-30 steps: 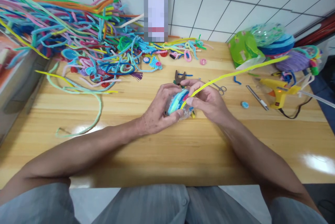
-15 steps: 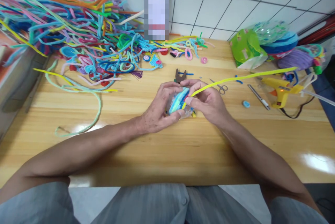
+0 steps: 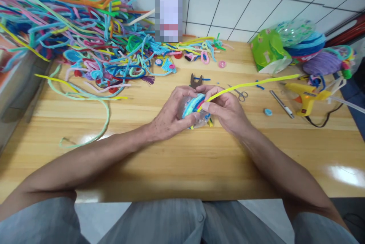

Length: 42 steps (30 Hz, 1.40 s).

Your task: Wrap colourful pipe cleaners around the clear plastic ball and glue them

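Between my hands is a small clear plastic piece wrapped in light blue, dark blue, red and yellow pipe cleaners. My left hand is closed round its left side, thumb along the near edge and fingers over the far edge. With thumb and fingers, my right hand pinches a yellow pipe cleaner against the wrapped piece. Its long free end slants up to the right, over the scissors. Pliers lie just beyond my fingers, partly hidden.
A large heap of coloured pipe cleaners fills the back left. A phone leans on the tiled wall. To the right are a yellow glue gun, a craft knife, a small blue cap and a green packet.
The yellow pipe cleaner's free tip has shifted left, and less of its length stands out. My hands keep their grip, and the wrapped piece has turned slightly.
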Tool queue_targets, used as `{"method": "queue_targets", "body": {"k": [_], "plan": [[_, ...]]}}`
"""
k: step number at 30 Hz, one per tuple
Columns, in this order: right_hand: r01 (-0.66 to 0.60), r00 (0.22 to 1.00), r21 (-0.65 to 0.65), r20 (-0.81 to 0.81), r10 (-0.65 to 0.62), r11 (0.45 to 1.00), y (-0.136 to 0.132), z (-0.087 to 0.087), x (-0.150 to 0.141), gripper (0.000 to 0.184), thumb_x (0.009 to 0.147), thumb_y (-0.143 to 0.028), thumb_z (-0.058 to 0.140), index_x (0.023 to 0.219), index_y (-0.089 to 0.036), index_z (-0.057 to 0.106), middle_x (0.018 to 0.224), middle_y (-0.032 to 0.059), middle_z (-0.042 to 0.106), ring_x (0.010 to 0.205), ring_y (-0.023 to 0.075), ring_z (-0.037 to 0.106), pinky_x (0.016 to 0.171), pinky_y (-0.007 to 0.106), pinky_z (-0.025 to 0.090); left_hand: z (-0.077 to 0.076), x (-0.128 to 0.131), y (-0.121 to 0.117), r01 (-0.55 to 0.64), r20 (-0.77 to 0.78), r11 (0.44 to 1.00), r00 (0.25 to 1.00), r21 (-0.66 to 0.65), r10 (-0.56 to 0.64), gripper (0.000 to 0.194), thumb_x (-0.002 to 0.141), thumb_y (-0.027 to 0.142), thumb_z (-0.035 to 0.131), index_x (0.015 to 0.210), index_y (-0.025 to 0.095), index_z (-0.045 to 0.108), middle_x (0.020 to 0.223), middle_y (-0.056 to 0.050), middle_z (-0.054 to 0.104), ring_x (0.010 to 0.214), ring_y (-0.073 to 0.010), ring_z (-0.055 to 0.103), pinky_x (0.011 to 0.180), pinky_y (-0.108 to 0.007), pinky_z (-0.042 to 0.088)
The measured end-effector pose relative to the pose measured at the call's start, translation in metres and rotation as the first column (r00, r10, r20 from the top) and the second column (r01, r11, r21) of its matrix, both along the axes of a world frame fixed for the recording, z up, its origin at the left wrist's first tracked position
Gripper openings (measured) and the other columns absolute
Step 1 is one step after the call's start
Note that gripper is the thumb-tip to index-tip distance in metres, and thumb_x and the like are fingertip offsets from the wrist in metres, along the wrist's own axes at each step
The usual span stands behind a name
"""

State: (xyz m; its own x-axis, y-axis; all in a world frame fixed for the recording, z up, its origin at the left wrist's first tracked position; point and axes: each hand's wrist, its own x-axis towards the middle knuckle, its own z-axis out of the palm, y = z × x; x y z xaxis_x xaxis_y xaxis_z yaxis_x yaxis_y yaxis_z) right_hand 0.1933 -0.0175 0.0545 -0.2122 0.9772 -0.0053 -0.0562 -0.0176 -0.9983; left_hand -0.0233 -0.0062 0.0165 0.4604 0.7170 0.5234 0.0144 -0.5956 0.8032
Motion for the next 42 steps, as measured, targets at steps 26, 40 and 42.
{"method": "queue_targets", "body": {"k": [26,40,42], "plan": [[0.014,0.997,0.171,0.073,-0.026,0.985,-0.01,-0.015,-0.004,0.043,0.086,-0.059,0.089,0.113,-0.031,0.07,0.144,0.0064,0.07,0.139,0.0303,0.065,0.119,0.049,0.054,-0.008,0.0,-0.001,0.023,0.013,1.0,1.0,0.017,-0.023,0.039,0.111,0.041,0.064,0.145,0.029,0.05,0.146,-0.013,0.055,0.142,-0.0293,0.057,0.121,-0.052,0.052],[-0.132,0.936,0.433,0.35,-0.031,0.892,-0.017,-0.023,-0.011,0.064,0.085,-0.038,0.085,0.139,-0.036,0.05,0.161,0.0107,0.055,0.156,0.034,0.052,0.129,0.057,0.048,-0.01,0.003,0.0,0.024,0.075,0.997,0.997,-0.076,-0.018,0.038,0.108,0.049,0.066,0.138,0.027,0.054,0.141,-0.012,0.06,0.135,-0.0287,0.06,0.118,-0.05,0.052],[-0.131,0.931,0.433,0.363,-0.04,0.892,-0.017,-0.023,-0.011,0.065,0.084,-0.035,0.084,0.139,-0.036,0.049,0.161,0.0105,0.055,0.157,0.0338,0.052,0.129,0.057,0.048,-0.012,0.003,0.0,0.03,0.076,0.996,0.997,-0.079,-0.024,0.04,0.108,0.048,0.067,0.14,0.028,0.053,0.144,-0.012,0.058,0.138,-0.0294,0.059,0.12,-0.051,0.051]]}}
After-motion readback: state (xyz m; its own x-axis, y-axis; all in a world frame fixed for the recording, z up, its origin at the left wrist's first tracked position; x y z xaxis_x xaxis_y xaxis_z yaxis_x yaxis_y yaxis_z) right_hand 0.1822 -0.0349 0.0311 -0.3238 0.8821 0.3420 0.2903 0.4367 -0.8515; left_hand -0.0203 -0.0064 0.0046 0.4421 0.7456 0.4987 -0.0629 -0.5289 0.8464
